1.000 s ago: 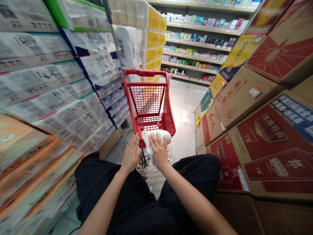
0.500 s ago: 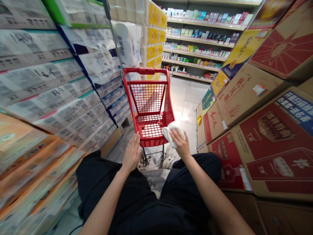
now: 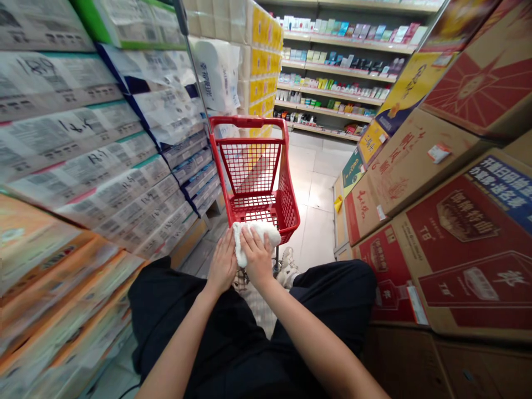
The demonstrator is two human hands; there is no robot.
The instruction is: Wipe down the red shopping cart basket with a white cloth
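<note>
A small red shopping cart [image 3: 253, 172] stands in the aisle right in front of my knees. My right hand [image 3: 256, 256] presses a white cloth [image 3: 254, 235] against the cart's near rim, fingers bent over the cloth. My left hand [image 3: 223, 261] rests flat on the rim's near left corner, fingers together and stretched out, touching the cloth's edge. The cart's basket holds nothing that I can see.
Stacked packs of tissue paper [image 3: 95, 160] wall the left side. Red and brown cardboard boxes [image 3: 440, 210] are piled on the right. Shelves of small goods [image 3: 336, 83] stand at the aisle's far end. Pale floor tiles [image 3: 316, 194] show beyond the cart.
My right hand slid the cloth from the rim's right corner back to the left, up against my left hand. The left hand stayed on the rim.
</note>
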